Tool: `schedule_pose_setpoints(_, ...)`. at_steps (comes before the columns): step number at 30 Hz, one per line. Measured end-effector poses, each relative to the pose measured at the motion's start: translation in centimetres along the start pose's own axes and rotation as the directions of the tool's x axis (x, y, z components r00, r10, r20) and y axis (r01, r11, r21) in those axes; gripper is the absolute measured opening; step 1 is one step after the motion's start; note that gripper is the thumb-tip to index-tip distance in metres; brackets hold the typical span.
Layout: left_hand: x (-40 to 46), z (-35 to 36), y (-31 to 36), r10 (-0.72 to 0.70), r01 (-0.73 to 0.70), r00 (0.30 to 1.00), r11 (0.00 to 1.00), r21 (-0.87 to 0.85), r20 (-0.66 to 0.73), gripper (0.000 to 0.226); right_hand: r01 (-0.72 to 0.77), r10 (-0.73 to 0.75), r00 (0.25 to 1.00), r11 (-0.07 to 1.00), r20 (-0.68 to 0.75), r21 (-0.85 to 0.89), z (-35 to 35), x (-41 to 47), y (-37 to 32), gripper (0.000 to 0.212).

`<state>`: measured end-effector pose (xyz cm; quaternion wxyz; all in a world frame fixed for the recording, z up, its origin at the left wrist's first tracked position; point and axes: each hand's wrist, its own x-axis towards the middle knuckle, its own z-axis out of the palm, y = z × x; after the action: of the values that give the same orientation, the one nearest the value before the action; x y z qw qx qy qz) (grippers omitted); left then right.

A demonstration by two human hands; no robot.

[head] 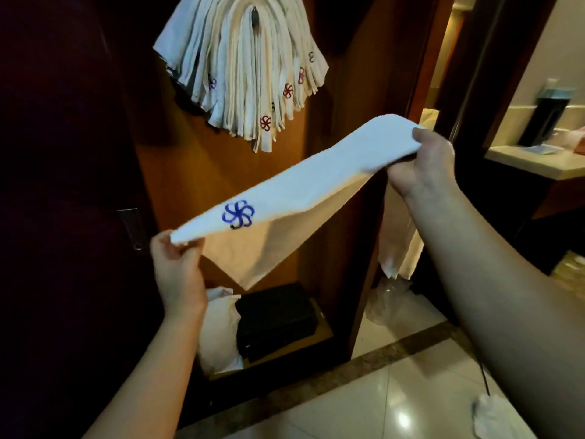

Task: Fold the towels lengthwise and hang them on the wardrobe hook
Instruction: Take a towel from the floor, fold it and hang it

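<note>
The left hand [177, 264] pinches the lower end of the towel [304, 182] between thumb and curled fingers. The right hand [427, 163] grips the upper end the same way, thumb on top. The towel spans the two hands as a taut, slanted strip, below and in front of the hook [254, 17]. A blue emblem [238, 214] sits near the left end. One layer sags beneath the strip in a loose triangle, so the lengthwise fold appears unfinished.

To complete the step well, the person should keep tension between both hands, draw the hanging layer up until its long edges meet those of the strip, and re-pinch both layers at each end. The strip should then match the width of the hung towels [243, 71], which drape in a thick fan over the hook. That stack looks full; the new strip probably needs centring over the hook to stay on.
</note>
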<state>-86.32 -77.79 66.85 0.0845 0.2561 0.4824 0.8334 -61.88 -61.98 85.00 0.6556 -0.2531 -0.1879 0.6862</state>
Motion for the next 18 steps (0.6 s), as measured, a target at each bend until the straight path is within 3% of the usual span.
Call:
schedule_pose_setpoints(1, 0.7, -0.3, 0.3, -0.028, 0.042, 0.995, 0.990, -0.132, 0.101, 0.035, -0.012, 0.012, 1.000, 1.000, 0.013, 0.024, 0.0, 0.2, -0.3, 0.046)
schedule_pose_setpoints(3, 1.1, -0.2, -0.3, -0.172, 0.204, 0.932, 0.977, -0.068, 0.318, 0.055, -0.039, 0.036, 0.998, 0.998, 0.045, 0.057, 0.0, 0.4, -0.4, 0.043)
schedule_pose_setpoints(4, 1.0, -0.3, -0.7, -0.248, 0.267, 0.900, 0.964, -0.004, 0.357, 0.059, -0.049, 0.047, 0.997, 0.998, 0.055, 0.048, 0.0, 0.3, -0.1, 0.041)
schedule_pose_setpoints(8, 1.5, -0.8, -1.1, -0.394, 0.441, 0.884, 0.880, -0.173, 0.251, 0.013, -0.039, 0.040, 0.999, 0.998, 0.033, -0.041, -0.7, -0.3, 1.0, 0.039)
schedule_pose_setpoints(11, 1.1, -1.5, -1.4, -0.416, 0.496, 0.856, 0.828, -0.262, 0.306, 0.026, -0.032, 0.034, 0.999, 0.997, 0.015, -0.068, -1.2, -0.4, 1.5, 0.040)
schedule_pose_setpoints(18, -1.9, -2.1, -2.9, -0.667, 0.747, 0.663, 0.570, -0.341, 0.339, 0.038, -0.044, 0.046, 0.999, 0.995, 0.021, -0.092, -1.5, -0.9, 2.5, 0.025)
